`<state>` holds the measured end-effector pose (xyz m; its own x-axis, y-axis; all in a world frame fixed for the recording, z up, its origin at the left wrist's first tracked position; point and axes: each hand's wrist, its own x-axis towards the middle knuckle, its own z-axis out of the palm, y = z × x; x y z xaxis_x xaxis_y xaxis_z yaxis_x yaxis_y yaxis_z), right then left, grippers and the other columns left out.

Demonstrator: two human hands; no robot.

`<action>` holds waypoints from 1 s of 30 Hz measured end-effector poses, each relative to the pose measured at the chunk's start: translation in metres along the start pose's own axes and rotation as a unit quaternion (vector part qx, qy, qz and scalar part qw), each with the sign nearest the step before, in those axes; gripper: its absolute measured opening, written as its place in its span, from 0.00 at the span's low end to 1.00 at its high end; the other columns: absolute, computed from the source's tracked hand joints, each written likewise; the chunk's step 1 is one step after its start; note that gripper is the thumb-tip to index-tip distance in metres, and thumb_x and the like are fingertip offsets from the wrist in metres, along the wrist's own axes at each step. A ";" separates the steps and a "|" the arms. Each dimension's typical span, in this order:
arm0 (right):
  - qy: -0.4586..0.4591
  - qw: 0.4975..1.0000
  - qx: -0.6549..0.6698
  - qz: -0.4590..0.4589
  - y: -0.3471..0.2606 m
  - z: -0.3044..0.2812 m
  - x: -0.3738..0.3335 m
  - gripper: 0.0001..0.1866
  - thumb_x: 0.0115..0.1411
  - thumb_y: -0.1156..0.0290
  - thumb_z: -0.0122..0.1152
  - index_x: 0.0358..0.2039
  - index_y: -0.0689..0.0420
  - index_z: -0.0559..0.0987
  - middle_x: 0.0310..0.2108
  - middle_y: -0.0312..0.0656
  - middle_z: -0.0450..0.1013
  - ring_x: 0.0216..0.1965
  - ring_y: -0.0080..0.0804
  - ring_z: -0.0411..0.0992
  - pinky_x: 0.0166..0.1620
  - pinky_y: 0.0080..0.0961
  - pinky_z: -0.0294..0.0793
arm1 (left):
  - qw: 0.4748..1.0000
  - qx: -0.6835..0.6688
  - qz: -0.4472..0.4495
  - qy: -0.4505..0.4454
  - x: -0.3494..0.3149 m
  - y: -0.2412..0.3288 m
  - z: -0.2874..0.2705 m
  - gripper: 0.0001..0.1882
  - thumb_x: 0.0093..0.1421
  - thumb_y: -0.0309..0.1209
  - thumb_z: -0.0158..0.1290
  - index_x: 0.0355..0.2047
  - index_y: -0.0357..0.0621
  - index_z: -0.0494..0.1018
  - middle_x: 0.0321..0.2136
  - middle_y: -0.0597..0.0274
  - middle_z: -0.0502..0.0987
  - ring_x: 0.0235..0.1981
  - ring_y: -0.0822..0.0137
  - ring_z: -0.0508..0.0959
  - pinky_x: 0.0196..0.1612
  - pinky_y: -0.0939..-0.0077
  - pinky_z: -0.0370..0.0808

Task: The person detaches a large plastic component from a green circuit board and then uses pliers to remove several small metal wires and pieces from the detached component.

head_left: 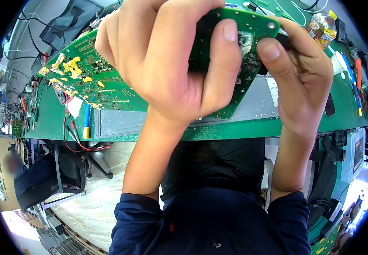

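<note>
A large green circuit board (pixel 118 91) is held up close in front of me, tilted above the bench. My left hand (pixel 162 59) closes on it from the near side, with the thumb lying along the board's face. By the upper right corner, my right hand (pixel 300 72) grips the edge, its thumb bent toward the board and its other fingers partly hidden behind. Between the two thumbs is a whitish patch (pixel 245 41) on the board. Yellow glue-like blobs (pixel 71 68) cover parts of its left end.
Beneath the board, a grey mat (pixel 118 124) with small crumbs lies on the green bench. A blue-and-yellow tool (pixel 87 122) and red-black test leads (pixel 74 132) are at left. At right stand a yellow-capped bottle (pixel 322 30) and a dark phone (pixel 329 106). An office chair (pixel 70 168) is behind left.
</note>
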<state>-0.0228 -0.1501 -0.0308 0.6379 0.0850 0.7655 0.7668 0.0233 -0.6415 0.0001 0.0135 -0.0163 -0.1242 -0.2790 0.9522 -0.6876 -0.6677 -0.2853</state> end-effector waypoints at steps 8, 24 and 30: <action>0.013 0.985 -0.048 0.165 -0.014 -0.001 0.013 0.16 0.52 0.73 0.55 0.40 0.69 0.71 0.25 0.34 0.70 0.23 0.12 0.62 0.26 0.06 0.58 | 0.997 -0.001 -0.064 0.032 0.006 0.002 0.014 0.06 0.46 0.28 0.51 0.26 0.39 0.71 0.23 0.59 0.71 0.28 0.64 0.68 0.35 0.75 0.61; -0.029 0.960 0.167 0.222 0.004 -0.006 0.033 0.14 0.50 0.77 0.57 0.37 0.69 0.71 0.29 0.39 0.71 0.29 0.19 0.68 0.31 0.13 0.68 | 0.993 0.012 -0.099 0.058 0.007 -0.002 0.032 0.06 0.43 0.27 0.51 0.24 0.39 0.70 0.21 0.59 0.70 0.25 0.61 0.68 0.34 0.72 0.59; -0.039 0.963 0.159 0.215 0.011 -0.008 0.037 0.15 0.49 0.77 0.58 0.38 0.69 0.70 0.30 0.40 0.71 0.29 0.20 0.68 0.31 0.13 0.68 | 0.995 0.006 -0.095 0.029 0.004 -0.006 0.030 0.06 0.43 0.26 0.51 0.25 0.39 0.69 0.23 0.58 0.71 0.26 0.62 0.69 0.35 0.72 0.61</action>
<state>0.0100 -0.1549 -0.0087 0.8748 0.2298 0.4266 0.3631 0.2721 -0.8911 0.0257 -0.0043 -0.0142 -0.0347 -0.1074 0.9936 -0.6942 -0.7126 -0.1013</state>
